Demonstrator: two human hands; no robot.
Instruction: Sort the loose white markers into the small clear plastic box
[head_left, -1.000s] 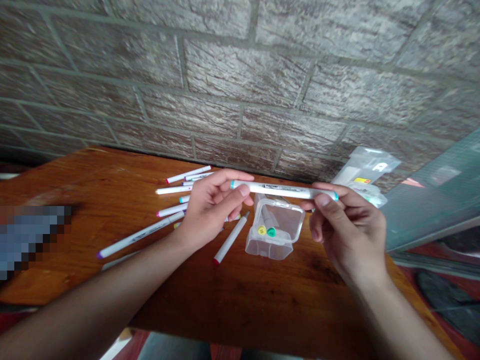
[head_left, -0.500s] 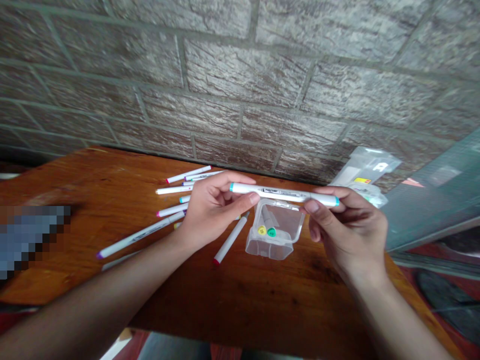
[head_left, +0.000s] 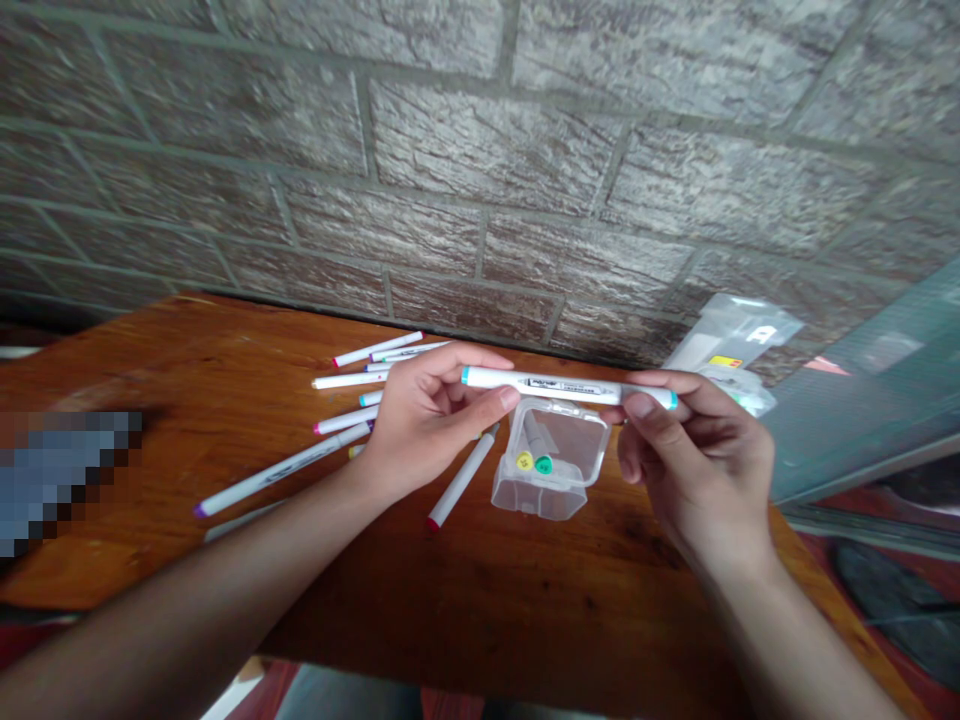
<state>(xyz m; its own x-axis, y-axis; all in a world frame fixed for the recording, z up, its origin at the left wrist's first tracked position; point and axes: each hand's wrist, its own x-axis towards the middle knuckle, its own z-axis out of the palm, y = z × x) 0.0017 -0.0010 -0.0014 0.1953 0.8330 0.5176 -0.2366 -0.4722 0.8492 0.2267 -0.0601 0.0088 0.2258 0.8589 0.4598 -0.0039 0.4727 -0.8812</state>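
Observation:
A white marker with turquoise ends is held level above the table between both hands. My left hand pinches its left end between thumb and fingers. My right hand grips the other end, thumb in front and fingers behind. Below the marker stands a clear plastic case with a yellow-ended marker and a green-ended marker inside. A red-ended marker lies on the wood just left of the case. My left hand partly hides several more white markers lying behind it.
The wooden table backs onto a stone-block wall. A purple-ended marker lies left of my forearm. Clear plastic packaging leans at the back right, near a glass panel. A pixelated patch covers the left edge.
The marker has turned slightly about its long axis, so its printed label faces differently. My right thumb has shifted a little to the right along it. My left hand has barely moved.

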